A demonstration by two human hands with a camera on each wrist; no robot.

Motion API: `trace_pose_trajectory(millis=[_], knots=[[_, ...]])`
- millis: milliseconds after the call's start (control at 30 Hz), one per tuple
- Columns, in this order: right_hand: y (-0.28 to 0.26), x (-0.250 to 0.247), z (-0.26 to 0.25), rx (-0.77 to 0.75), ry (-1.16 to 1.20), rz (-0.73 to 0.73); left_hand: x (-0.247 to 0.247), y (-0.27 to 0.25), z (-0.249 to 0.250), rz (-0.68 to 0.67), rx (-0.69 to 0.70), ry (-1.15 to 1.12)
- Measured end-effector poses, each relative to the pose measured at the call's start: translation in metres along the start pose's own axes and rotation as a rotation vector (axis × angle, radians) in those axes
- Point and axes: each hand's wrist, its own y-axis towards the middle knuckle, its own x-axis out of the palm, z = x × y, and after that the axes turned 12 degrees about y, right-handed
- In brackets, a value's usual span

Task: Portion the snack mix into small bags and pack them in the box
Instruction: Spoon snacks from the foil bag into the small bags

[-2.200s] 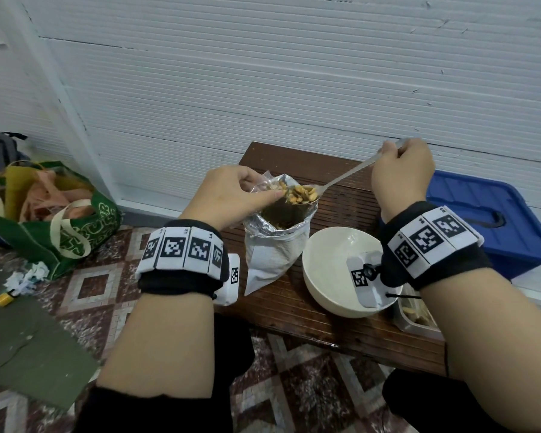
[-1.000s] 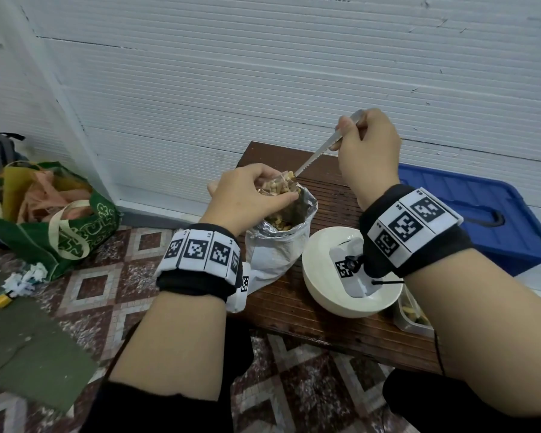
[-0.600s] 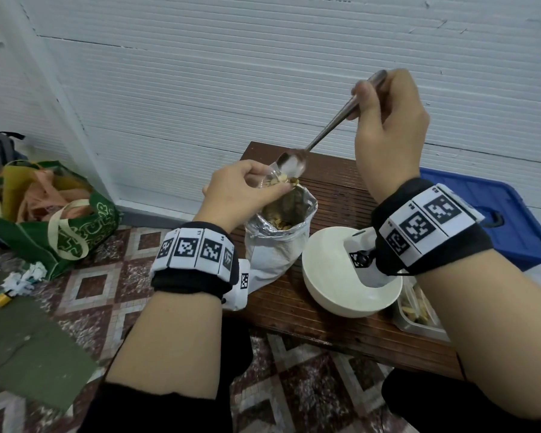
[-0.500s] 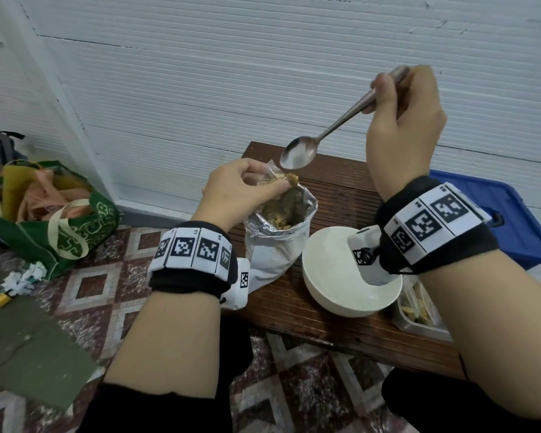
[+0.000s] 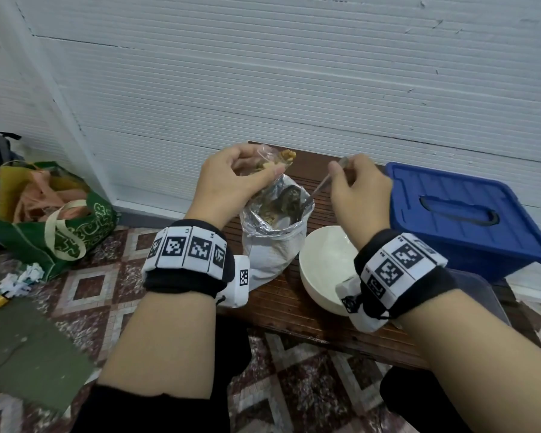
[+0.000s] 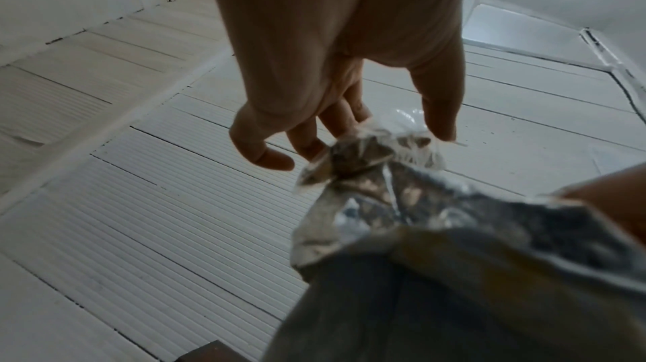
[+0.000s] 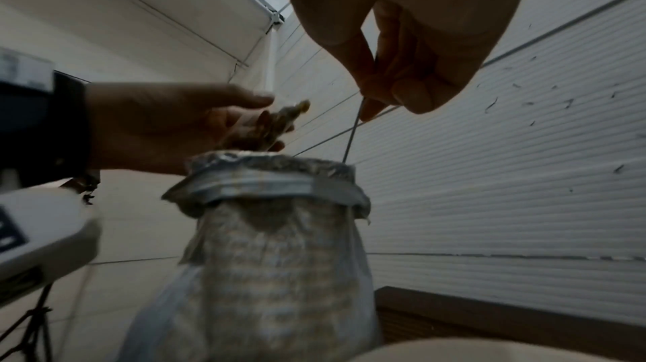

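Left hand (image 5: 228, 179) grip is closed on a small clear bag (image 5: 275, 159) partly filled with snack mix, pinched between thumb and fingers just above the rim of the big foil bag (image 5: 272, 245). Left wrist view shows the fingers (image 6: 335, 119) curled at the clear plastic (image 6: 407, 116) and the crumpled foil rim right below. Right hand (image 5: 356, 195) grip is closed on the spoon (image 5: 317, 189) handle, pinched near its top; the shaft angles down-left into the foil bag's mouth, bowl end hidden inside. Right wrist view confirms: thin handle (image 7: 353, 133) drops past the rolled-down foil cuff (image 7: 272, 185), small bag of mix (image 7: 279, 122) held beside it by the left hand (image 7: 167, 125). Foil bag stands upright on the brown tabletop (image 5: 281, 310), mix visible inside. White bowl (image 5: 325, 264) sits just right of it, touching or nearly so, can't tell. Blue box (image 5: 463, 217) with lid on sits to the right of the tabletop, near the wall. Green tote (image 5: 44, 210) on the tiled floor, far left.
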Motion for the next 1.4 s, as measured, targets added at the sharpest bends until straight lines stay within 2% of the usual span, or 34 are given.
trace_pose_trajectory(millis=[233,467,533,633,700,833,1033,1300,1400], knots=[[-0.007,0.005,0.005,0.186,0.061,-0.108,0.009,-0.003,0.010,0.054,0.043,-0.210],[-0.009,0.000,0.012,0.331,0.200,-0.134,0.021,-0.005,0.015,-0.001,0.062,-0.208],[-0.009,-0.004,0.009,0.325,0.219,-0.088,0.024,-0.006,0.018,-0.008,0.068,-0.228],[-0.004,-0.014,0.002,0.242,0.203,0.056,0.027,-0.008,0.023,-0.024,0.089,-0.260],[0.000,-0.021,-0.004,0.197,0.197,0.102,0.031,-0.009,0.026,-0.051,0.101,-0.268],[0.003,-0.033,-0.013,0.166,0.229,0.070,0.042,-0.012,0.033,-0.100,0.135,-0.273],[-0.004,-0.051,-0.012,0.229,0.291,0.047,0.065,-0.024,0.043,-0.170,0.190,-0.318],[-0.015,-0.081,-0.004,0.237,0.218,0.052,0.097,-0.034,0.043,-0.213,0.223,-0.274],[-0.018,-0.091,0.000,0.232,0.181,0.047,0.109,-0.039,0.041,-0.269,0.216,-0.256]])
